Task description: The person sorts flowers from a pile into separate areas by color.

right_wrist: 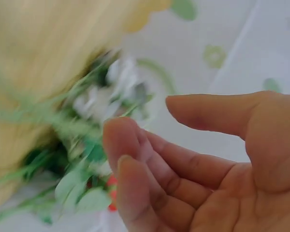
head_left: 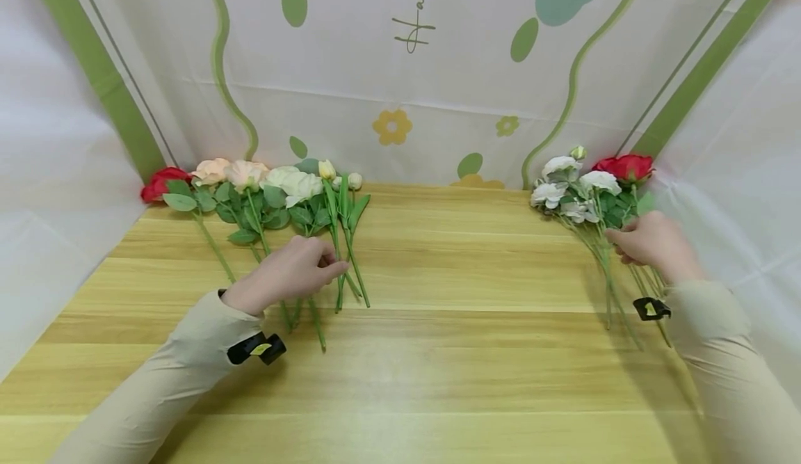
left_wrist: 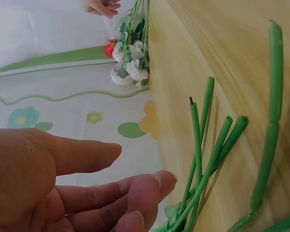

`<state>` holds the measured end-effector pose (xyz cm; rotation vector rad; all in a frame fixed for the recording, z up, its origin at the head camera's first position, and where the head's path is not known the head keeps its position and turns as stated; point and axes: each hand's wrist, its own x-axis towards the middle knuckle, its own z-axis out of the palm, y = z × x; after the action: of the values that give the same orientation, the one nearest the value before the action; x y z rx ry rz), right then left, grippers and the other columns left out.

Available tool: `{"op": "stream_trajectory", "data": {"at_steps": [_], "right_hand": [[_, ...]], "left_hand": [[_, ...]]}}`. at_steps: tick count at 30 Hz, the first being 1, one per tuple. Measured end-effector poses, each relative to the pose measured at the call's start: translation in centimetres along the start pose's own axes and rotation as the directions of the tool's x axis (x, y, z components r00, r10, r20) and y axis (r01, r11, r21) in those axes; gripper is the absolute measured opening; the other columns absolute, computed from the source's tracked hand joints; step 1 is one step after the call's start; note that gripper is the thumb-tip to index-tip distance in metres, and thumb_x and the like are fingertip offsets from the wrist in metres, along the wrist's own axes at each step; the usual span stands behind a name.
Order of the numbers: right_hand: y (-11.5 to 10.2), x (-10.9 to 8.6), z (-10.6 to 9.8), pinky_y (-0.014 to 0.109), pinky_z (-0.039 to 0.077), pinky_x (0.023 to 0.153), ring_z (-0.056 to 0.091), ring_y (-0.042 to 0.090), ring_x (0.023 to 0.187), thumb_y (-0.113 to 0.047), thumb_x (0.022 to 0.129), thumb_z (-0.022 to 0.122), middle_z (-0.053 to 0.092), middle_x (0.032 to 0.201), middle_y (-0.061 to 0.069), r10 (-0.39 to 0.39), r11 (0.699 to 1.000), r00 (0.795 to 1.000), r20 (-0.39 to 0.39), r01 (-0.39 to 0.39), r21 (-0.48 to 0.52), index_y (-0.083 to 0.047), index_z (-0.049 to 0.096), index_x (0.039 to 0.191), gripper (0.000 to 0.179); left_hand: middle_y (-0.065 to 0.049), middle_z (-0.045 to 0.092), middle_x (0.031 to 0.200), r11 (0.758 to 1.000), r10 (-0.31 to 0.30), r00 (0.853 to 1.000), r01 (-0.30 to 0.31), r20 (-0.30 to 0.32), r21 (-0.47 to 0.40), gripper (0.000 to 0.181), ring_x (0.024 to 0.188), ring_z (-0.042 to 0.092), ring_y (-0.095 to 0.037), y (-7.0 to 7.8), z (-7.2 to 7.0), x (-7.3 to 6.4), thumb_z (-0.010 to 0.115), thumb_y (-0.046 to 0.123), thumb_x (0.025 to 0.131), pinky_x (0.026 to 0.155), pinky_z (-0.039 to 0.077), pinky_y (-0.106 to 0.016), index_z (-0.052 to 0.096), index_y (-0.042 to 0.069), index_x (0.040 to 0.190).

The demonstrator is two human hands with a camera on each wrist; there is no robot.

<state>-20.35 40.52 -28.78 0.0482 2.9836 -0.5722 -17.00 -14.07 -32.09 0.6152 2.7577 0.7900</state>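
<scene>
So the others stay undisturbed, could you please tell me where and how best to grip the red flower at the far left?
For the red flower, I'd pinch the bare stem just below its leaves, coming from above and the left: that stretch looks thin and leafless, with bare tabletop to its left, and peach flowers lie to its right.

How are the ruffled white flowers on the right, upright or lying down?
Lying down: in the head view, the ruffled white flowers lie toward the printed white cloth, their thin green stems stretched along the yellowish wooden table.
</scene>
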Motion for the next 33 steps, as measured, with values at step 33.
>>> {"op": "stream_trajectory", "data": {"at_steps": [33], "right_hand": [[-18.1,-2.3,9.7,0.047,0.055,0.069,0.067,0.033,0.075,-0.027,0.098,0.063,0.066,0.08,0.008,-0.405,0.865,0.884,0.231,0.289,0.41,-0.006,0.073,0.1,0.023]], "left_hand": [[-0.002,0.049,0.048,0.977,-0.185,0.976,0.195,0.112,-0.089,0.052,0.039,0.032,-0.011,-3.2,-0.6,5.1,0.048,0.027,0.104,0.044,0.033,-0.027,0.056,0.009,0.056]]}}
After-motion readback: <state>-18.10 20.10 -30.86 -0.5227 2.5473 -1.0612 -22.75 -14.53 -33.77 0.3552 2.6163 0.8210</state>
